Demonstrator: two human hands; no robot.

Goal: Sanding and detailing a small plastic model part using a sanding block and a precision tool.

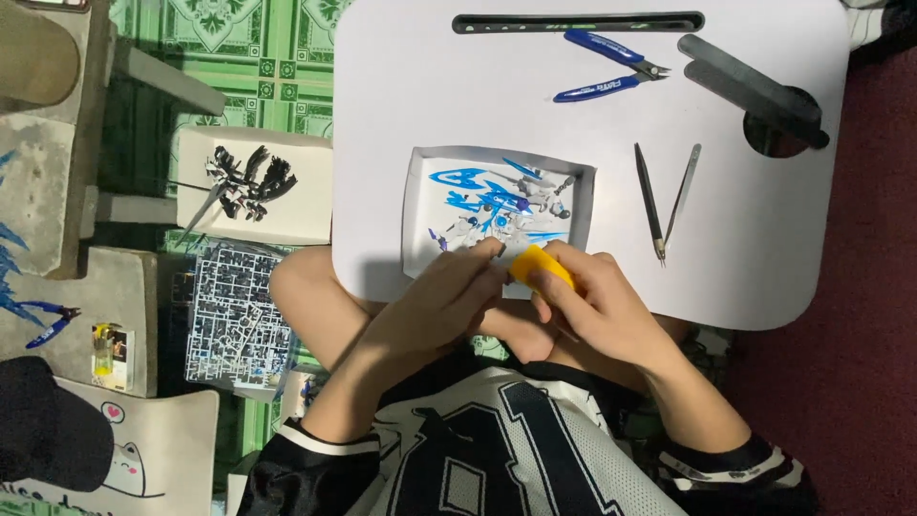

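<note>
My left hand (441, 301) and my right hand (602, 306) meet at the near edge of a white lap table (755, 248). A small yellow block (541, 267) sits in the fingers of my right hand. The fingertips of my left hand pinch something tiny right beside the block; I cannot make out what it is. Just beyond my hands lies a shallow white tray (416, 205) with several blue and white model parts (497, 201).
On the table lie blue-handled nippers (611, 67), two tweezers (666, 196), two dark flat files (755, 81) and a long dark slot (578, 22). Left, on the floor: a box with a dark model figure (248, 182), a grey parts sprue (234, 315), a small blue tool (53, 325).
</note>
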